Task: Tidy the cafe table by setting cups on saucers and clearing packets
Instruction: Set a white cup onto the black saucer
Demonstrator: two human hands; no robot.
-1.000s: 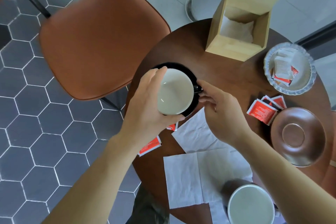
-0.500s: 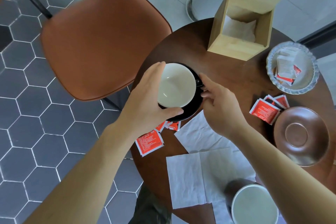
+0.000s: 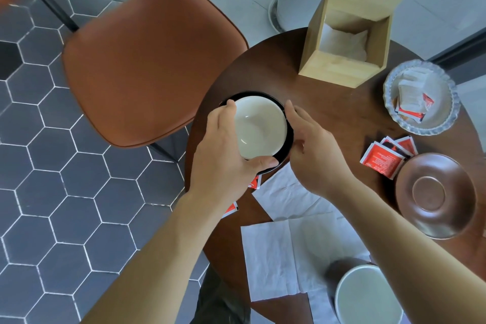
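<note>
A black cup with a white inside [image 3: 259,126] stands on a black saucer [image 3: 288,143] at the left edge of the round wooden table [image 3: 326,102]. My left hand [image 3: 223,158] wraps around the cup's left side. My right hand [image 3: 313,151] rests against its right side, where the handle is hidden. A brown saucer [image 3: 435,194] sits bare at the right. A second cup [image 3: 365,294] stands at the near edge, partly behind my right arm. Red packets [image 3: 386,156] lie beside the brown saucer, and others [image 3: 253,183] peek out under my left hand.
A glass dish [image 3: 420,97] at the far right holds several packets. A wooden napkin box [image 3: 344,42] stands at the back. White napkins [image 3: 286,250] lie spread near the front. A brown chair [image 3: 147,60] stands to the left on grey hexagonal tiles.
The cup has come down onto the black saucer and sits more centred. My left hand slid around it and covers the packets near the table's edge; my right hand stayed at the handle side.
</note>
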